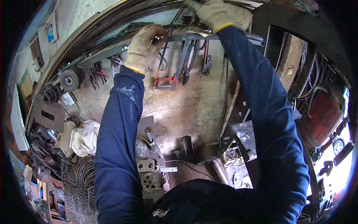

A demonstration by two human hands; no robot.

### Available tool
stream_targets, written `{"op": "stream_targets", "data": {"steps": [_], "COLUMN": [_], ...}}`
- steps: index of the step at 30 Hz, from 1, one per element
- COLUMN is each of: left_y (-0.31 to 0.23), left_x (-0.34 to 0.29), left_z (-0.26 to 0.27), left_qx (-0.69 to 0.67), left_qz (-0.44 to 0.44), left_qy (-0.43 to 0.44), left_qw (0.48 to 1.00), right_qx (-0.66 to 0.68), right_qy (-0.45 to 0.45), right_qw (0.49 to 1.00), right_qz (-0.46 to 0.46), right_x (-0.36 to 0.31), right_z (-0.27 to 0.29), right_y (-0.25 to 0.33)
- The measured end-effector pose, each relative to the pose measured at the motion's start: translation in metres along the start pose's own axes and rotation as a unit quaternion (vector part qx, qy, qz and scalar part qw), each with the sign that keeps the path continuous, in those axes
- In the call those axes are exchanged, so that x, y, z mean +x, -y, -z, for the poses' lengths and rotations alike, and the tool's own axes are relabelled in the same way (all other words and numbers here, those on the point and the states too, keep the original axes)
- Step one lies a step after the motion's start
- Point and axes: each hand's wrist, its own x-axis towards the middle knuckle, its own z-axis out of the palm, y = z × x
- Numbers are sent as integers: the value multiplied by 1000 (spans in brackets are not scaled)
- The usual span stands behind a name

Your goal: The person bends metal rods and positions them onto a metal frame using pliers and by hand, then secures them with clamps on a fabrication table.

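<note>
stained tan wall (203, 99) | pale wall (72, 20), upper left | bright light (337, 181), right

A workshop (a cluttered one): hanging hand tools (183, 58), wire coils (85, 172).

L hand (146, 45), beige knit glove w/ yellow cuff, upper ctr. at dark metal rail (194, 37); R hand (213, 14), gloved alike, top ctr. Red-framed tool (166, 81) hangs below rail; crumpled white cloth (85, 138), lower L.
</note>
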Motion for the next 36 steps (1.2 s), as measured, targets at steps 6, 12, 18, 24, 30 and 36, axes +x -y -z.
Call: {"op": "stream_targets", "data": {"steps": [6,12,18,24,30,36], "left_y": [-9,0,-2,0,6,-21], "left_x": [1,1,2,3,-2,32], "left_z": [2,-2,-1,0,21,69], "left_qx": [-6,11,7,-55,-288,-158], "left_qz": [9,0,22,82,222,159], "left_qy": [34,17,30,50,-49,-75], "left_qw": [999,1000,999,994,930,972], "right_qx": [-111,-18,124,236,254,280], "right_qy": [161,184,-18,-131,-143,-75], "right_qw": [971,981,992,961,956,957], "right_qz": [140,-65,-22,-50,-40,16], "right_x": [-1,15,28,32,25,27], "right_z": [3,33,55,71,89,68], "right_y": [29,69,46,29,36,30]}}
